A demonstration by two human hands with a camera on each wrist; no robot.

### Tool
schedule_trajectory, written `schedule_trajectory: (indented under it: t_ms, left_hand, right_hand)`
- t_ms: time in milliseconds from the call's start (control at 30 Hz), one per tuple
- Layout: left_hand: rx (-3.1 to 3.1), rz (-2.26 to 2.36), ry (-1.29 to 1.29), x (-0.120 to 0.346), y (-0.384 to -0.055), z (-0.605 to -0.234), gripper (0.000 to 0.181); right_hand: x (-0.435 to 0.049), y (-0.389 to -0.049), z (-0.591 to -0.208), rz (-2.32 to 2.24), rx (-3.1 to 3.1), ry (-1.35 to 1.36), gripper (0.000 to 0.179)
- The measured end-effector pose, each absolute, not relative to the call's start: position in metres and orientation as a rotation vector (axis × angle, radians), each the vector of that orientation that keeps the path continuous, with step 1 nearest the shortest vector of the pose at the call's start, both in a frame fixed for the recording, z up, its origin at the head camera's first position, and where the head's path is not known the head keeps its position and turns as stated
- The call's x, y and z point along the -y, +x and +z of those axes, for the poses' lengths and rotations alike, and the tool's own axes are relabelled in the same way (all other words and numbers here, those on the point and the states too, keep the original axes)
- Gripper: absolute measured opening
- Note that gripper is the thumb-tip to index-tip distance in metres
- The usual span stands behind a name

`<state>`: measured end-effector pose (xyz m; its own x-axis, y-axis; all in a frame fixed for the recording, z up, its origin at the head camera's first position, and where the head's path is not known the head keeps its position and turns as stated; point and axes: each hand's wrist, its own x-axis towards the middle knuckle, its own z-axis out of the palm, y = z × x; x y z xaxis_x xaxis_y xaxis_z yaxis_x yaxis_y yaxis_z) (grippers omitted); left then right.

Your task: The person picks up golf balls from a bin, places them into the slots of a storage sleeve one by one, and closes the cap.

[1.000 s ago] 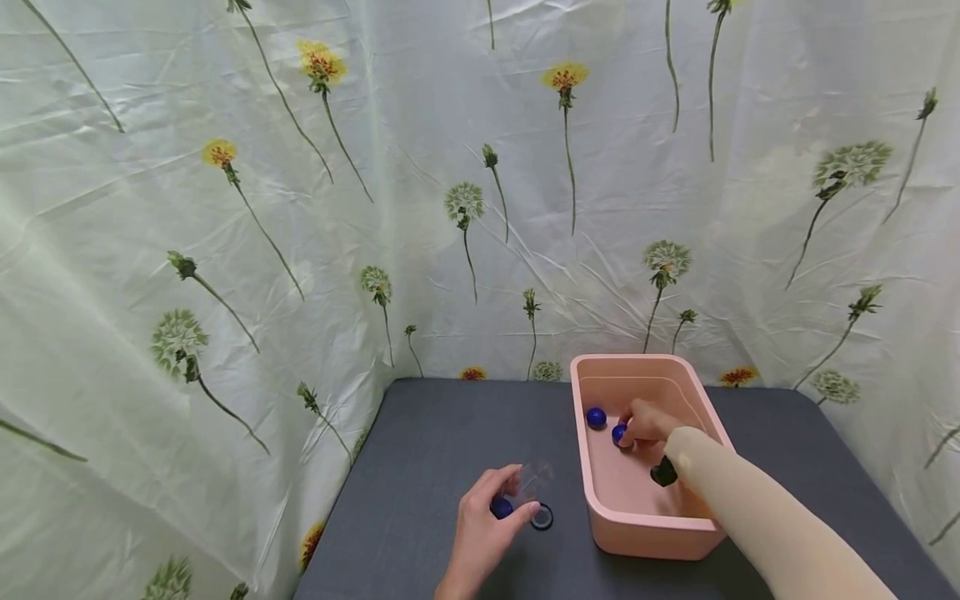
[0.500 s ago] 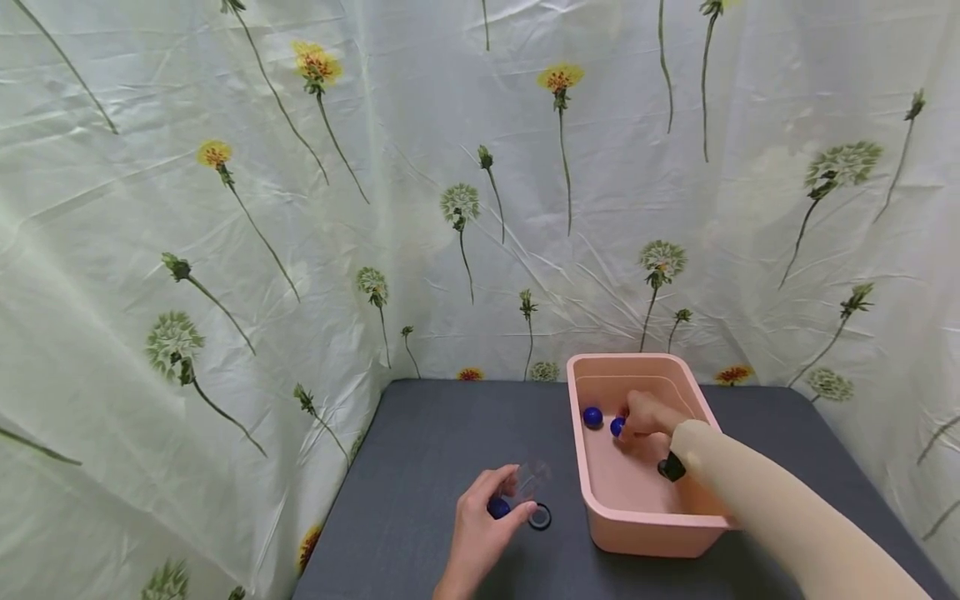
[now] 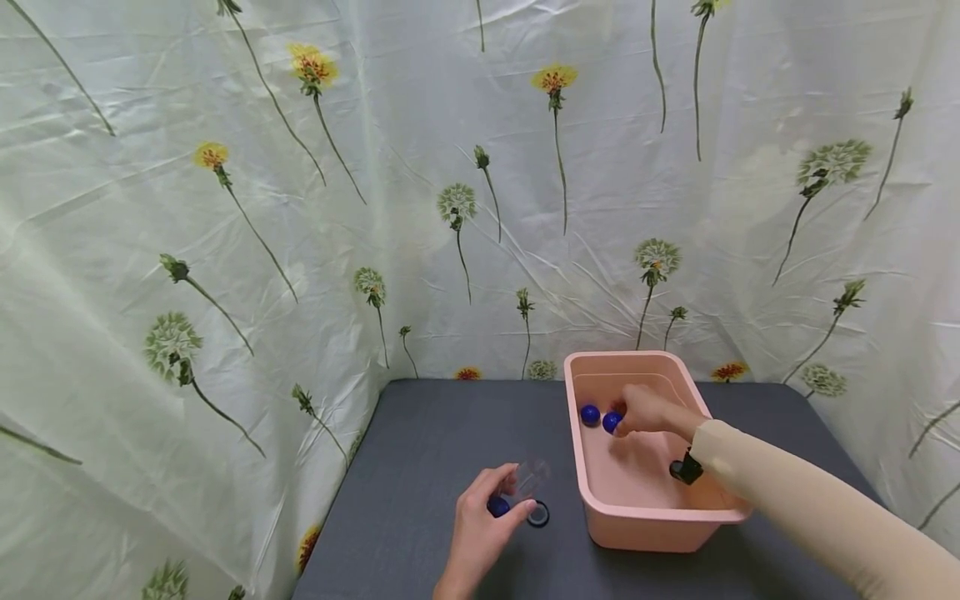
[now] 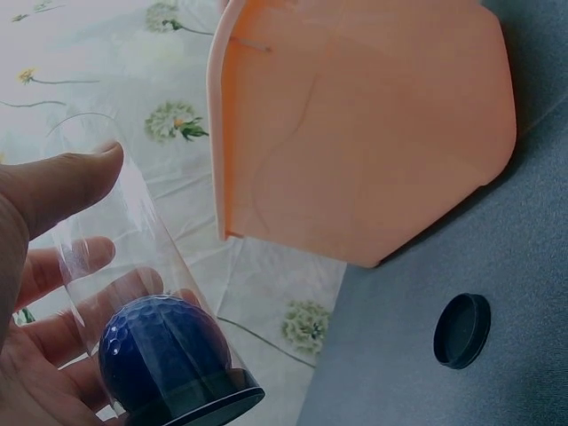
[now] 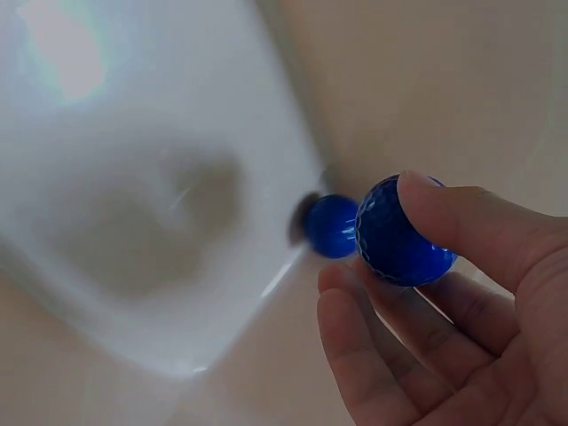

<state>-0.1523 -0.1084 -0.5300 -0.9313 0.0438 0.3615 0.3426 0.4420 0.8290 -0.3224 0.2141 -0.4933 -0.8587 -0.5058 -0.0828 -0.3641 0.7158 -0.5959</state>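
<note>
My left hand (image 3: 483, 512) grips a clear plastic tube (image 4: 133, 204) with a dark cap at its bottom end. Inside the tube, at the capped end, sits one blue golf ball (image 4: 164, 351). Over the floor of the pink bin (image 3: 656, 533), my right hand (image 3: 641, 410) pinches a second blue golf ball (image 5: 399, 235) between thumb and fingers. Another blue golf ball (image 3: 590, 415) lies in the bin near its left wall, just beside the held one. A round black cap (image 4: 462, 330) lies on the table, right of my left hand in the head view.
The bin stands at the right of the dark grey table (image 3: 442, 433), its walls rising around my right hand. A white curtain (image 3: 420, 208) printed with dandelions hangs behind and at the left. A dark wrist camera (image 3: 686, 468) sits at my right wrist.
My right hand has lifted slightly from the bin floor with the golf ball and shifted a little left. The left hand still holds the tube in place.
</note>
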Motion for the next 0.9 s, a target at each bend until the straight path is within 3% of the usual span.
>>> schedule_trajectory:
  t_ms: [367,900]
  left_hand:
    - [2.421,-1.488,-0.332,0.108,-0.150,-0.531,0.050]
    - [2.401,-1.506,-0.351,0.107,-0.151,-0.525,0.050]
  right_hand:
    - [-0.211,-0.303,-0.467,-0.933,-2.689,-0.740,0.035]
    - [-0.200,-0.266,-0.437,-1.095,-2.751,-0.725,0.038]
